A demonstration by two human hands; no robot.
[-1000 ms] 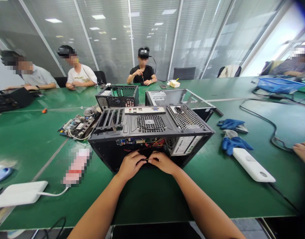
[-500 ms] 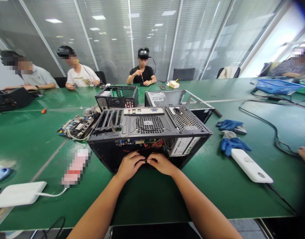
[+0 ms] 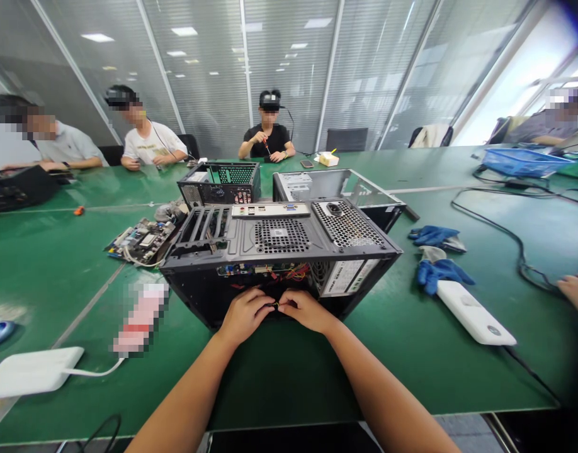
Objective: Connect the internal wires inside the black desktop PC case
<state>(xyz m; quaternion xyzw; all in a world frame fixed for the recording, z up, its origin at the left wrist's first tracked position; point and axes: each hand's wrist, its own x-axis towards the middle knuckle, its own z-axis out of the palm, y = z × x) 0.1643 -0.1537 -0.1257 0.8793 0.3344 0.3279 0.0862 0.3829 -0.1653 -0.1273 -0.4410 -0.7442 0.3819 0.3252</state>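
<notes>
A black computer case [image 3: 279, 236] stands in front of me, its perforated back panel facing up and its near side open. Red wires [image 3: 296, 272] and part of a circuit board show inside, beside a labelled power supply [image 3: 348, 278]. Both hands are at the open side, fingertips close together. A thin dark and yellow cable [image 3: 276, 305] runs between them. My left hand [image 3: 246, 313] pinches its left end, and my right hand [image 3: 304, 308] pinches the right part. Fingers hide most of the cable.
Two more cases [image 3: 218, 182] [image 3: 336, 189] stand behind. A motherboard [image 3: 142, 241] lies left, blue gloves [image 3: 442, 274] and a white power bank [image 3: 475, 313] right. Another white device [image 3: 34, 371] is front left. Across the table sit several people; a person's hand [image 3: 577, 292] shows at the right edge.
The view has shifted slightly, so the case and table items appear a little further left. Both hands keep nearly the same pose at the cable.
</notes>
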